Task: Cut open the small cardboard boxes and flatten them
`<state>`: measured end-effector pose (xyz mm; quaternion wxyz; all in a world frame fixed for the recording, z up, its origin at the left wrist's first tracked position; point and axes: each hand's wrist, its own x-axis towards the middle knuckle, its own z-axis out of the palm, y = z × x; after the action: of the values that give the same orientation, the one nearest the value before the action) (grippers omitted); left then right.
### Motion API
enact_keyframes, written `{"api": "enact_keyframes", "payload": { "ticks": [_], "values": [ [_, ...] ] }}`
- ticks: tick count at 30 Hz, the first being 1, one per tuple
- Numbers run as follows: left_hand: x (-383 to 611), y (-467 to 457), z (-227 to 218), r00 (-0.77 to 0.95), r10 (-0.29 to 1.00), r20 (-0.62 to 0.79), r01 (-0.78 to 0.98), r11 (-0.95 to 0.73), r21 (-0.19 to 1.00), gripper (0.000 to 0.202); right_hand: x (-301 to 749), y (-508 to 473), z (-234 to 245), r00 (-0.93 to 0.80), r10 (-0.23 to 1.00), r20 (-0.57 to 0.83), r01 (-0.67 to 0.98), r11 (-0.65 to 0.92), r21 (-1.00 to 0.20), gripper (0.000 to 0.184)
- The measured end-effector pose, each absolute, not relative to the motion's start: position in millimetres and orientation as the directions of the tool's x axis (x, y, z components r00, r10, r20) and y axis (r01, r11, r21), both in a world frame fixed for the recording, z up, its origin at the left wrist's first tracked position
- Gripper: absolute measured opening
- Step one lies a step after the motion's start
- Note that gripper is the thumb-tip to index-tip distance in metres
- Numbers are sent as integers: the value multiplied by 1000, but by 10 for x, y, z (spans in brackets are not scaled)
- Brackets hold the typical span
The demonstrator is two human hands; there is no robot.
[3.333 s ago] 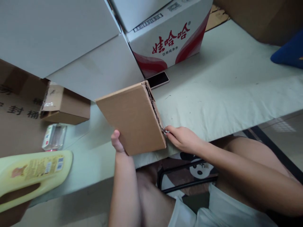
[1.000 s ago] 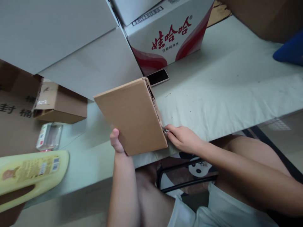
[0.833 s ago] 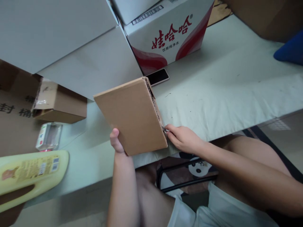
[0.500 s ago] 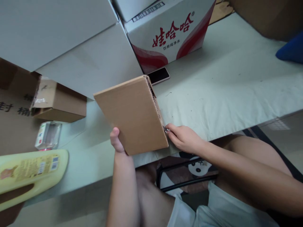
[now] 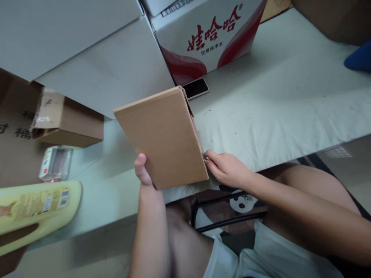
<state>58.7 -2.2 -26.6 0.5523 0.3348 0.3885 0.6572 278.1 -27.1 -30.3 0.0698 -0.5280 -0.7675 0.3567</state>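
Observation:
A flat brown cardboard box point(image 5: 165, 139) is held up, tilted, over the table's front edge. My left hand point(image 5: 142, 170) grips its lower left edge, with the thumb on the front face and the other fingers hidden behind. At the box's lower right edge, my right hand point(image 5: 223, 166) is closed in a pinch. A small dark, patterned piece point(image 5: 205, 157) shows between its fingertips and the cardboard; its kind is too small to make out. Along the right side the box's edge looks slightly parted near the top corner.
A phone point(image 5: 196, 88) lies behind the box, against a white and red carton point(image 5: 211, 42). Large white boxes point(image 5: 116, 69) stand at the back left. Leftward are a small open carton point(image 5: 69, 119), a clear bottle point(image 5: 56, 163) and a yellow jug point(image 5: 43, 208). Something blue point(image 5: 359, 58) is at far right.
The view has shifted slightly. The cardboard box is turned a little, so less of its right side shows. Both hands keep their hold in nearly the same places.

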Motion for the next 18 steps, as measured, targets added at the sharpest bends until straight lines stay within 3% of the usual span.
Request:
{"api": "enact_keyframes", "payload": {
  "ticks": [11,18],
  "values": [
    [612,-47,-231,-108,994,36,-512,-86,855,34,2782,-277,-333,-437,863,-253,750,195,-632,31],
    [616,-37,-266,-163,986,15,-490,-95,866,49,2783,-279,-339,-436,867,-243,745,196,-637,31]
  ]
}}
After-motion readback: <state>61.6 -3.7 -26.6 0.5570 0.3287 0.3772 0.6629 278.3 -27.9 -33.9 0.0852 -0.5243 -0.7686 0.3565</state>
